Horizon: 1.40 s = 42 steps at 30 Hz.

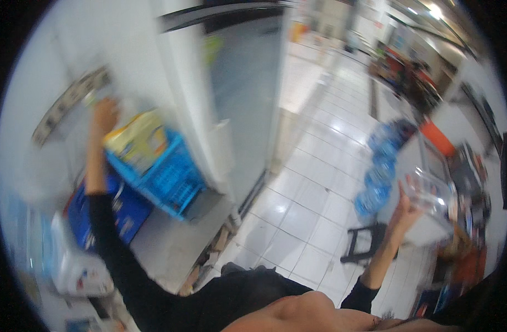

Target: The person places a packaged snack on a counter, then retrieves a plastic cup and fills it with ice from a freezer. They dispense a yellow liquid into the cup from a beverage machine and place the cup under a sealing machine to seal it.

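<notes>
My left hand (pixel 105 115) is raised in front of the white wall, close to a small pale-green and white item (pixel 89 98) and a strip of sockets or switches (pixel 67 103). Blur hides whether the fingers hold that item. Just right of this hand, a yellow packet (pixel 137 139) stands in a blue plastic basket (pixel 170 174). On the other side, my right hand (pixel 407 209) grips a clear plastic container (pixel 429 193), its fingers along the container's left side.
Large blue water bottles (pixel 378 178) stand in a row on the tiled floor beside a black stool (pixel 363 245). A blue box (pixel 121 207) and a white jug (pixel 81 274) are at the left. A doorway with a grey door (pixel 245 91) lies ahead; cluttered shelves (pixel 469 174) line the right.
</notes>
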### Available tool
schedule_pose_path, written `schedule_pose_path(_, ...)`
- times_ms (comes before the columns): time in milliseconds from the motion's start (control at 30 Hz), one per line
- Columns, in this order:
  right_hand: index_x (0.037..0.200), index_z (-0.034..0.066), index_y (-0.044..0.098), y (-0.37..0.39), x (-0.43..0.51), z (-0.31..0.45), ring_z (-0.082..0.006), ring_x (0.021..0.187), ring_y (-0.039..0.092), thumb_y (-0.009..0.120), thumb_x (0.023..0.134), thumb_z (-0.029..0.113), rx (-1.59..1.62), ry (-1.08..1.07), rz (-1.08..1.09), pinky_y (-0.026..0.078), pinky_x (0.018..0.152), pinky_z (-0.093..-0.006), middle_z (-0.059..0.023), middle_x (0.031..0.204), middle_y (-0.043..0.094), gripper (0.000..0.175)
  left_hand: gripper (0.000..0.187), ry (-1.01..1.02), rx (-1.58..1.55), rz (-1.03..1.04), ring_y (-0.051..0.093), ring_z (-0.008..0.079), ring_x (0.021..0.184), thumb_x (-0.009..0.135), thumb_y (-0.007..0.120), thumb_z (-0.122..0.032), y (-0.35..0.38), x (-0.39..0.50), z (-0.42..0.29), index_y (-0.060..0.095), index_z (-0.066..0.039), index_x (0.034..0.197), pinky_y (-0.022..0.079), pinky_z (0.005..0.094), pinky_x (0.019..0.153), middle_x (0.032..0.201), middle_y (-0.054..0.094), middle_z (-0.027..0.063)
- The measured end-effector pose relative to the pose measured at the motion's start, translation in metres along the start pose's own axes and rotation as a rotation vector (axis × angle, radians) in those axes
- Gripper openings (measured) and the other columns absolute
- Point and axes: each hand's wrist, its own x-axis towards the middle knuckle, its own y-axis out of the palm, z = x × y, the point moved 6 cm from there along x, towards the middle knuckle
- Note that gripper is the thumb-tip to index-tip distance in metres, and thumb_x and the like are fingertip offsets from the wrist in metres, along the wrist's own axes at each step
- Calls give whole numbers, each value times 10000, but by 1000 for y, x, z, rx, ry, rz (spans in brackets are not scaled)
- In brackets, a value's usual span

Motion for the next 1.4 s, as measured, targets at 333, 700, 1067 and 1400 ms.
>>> schedule_pose_path(333, 1480, 221, 3, -2, -9, -110, -369, 1237, 485, 549, 955, 315, 424, 266, 181, 436, 1016, -504, -247, 1383, 409, 763, 494, 30, -475, -627, 487, 352, 1209, 879, 580, -287, -177, -60, -321, 457, -55, 1298, 380, 492, 1025, 1312, 487, 177)
schedule_pose_path(700, 1467, 52, 242, 81, 36, -223, -257, 1395, 261, 683, 868, 245, 426, 361, 785, 223, 1145, -417, -135, 1488, 281, 769, 1087, 7, -2039, 159, 382, 343, 1295, 692, 802, -482, -85, 59, -752, 154, -65, 1459, 354, 507, 1064, 1404, 338, 172)
schedule_pose_path(1067, 1295, 34, 489, -245, 194, -378, -226, 1168, 524, 695, 837, 129, 226, 632, -25, 464, 965, -360, -97, 1317, 477, 511, 980, 964, -1801, 797, 441, 340, 1222, 598, 889, -236, -113, 210, -1112, 344, -62, 1392, 418, 429, 1009, 1341, 349, 179)
schedule_pose_path(1400, 1332, -4, 429, -355, 313, -512, -197, 1192, 488, 759, 802, 216, 180, 935, 123, 389, 1018, -332, -104, 1272, 522, 662, 906, 1117, -1718, 1152, 432, 376, 1225, 592, 891, -269, -119, 321, -1336, 397, -98, 1332, 411, 447, 1019, 1290, 376, 172)
